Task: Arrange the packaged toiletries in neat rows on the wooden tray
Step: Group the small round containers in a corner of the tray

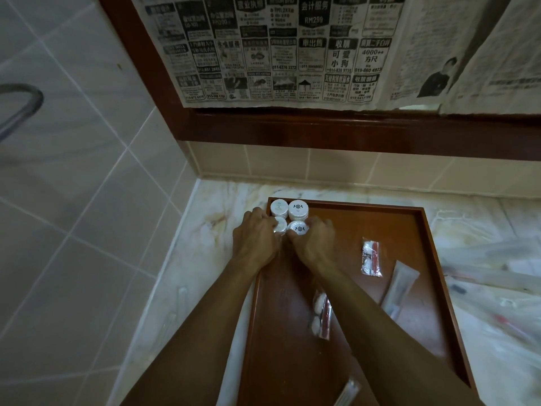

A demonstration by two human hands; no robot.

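Observation:
A dark wooden tray (409, 259) lies on a marble counter. Several round white packaged soaps sit stacked in its far left corner: two stacks at the back (279, 208) (298, 210) and two in front. My left hand (257, 238) grips the front left soap (280, 226). My right hand (314, 240) grips the front right soap (298, 229). Clear packets lie loose on the tray: one with red and white contents (371, 257), a long pale one (401, 284), and another red and white one (320, 315) partly under my right forearm.
More clear wrapped items lie blurred on the marble counter (205, 230) to the right of the tray (491, 265) and one at the tray's near edge (349, 391). A newspaper-covered mirror in a wooden frame (351, 133) is above. A tiled wall with a metal rail (20, 106) is at left.

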